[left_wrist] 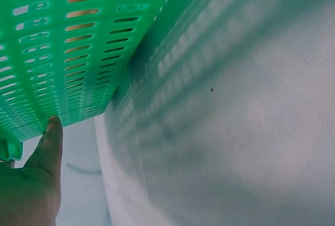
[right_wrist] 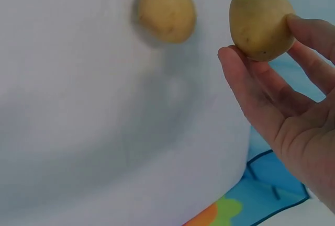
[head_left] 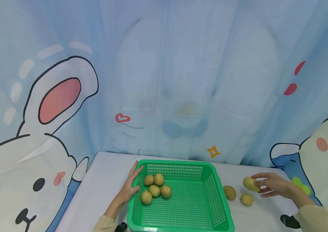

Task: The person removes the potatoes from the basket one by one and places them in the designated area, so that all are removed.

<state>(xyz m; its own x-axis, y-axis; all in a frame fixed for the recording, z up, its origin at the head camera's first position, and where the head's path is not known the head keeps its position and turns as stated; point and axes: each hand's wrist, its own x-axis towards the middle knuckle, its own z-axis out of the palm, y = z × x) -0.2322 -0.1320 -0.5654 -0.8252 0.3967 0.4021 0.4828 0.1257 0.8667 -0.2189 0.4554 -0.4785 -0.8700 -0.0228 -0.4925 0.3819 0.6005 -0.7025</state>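
My left hand [head_left: 127,190] holds the left rim of a green plastic basket [head_left: 217,175], its thumb and a finger over the rim. From the left wrist view, one straight finger [left_wrist: 52,139] of it lies along the basket's slotted outer wall. Several small potatoes [head_left: 154,190] sit together in the basket's left half. To the right of the basket, my right hand [head_left: 275,184] pinches a potato [right_wrist: 259,24] between thumb and fingertips, raised over the table. Below it lies a second potato [head_left: 246,199], and a third potato [head_left: 229,193] rests close beside the basket's right wall.
A white-covered table [head_left: 103,180] carries the basket. Behind and at both sides hangs a blue curtain [head_left: 187,80] printed with cartoon animals, close to the table's back edge.
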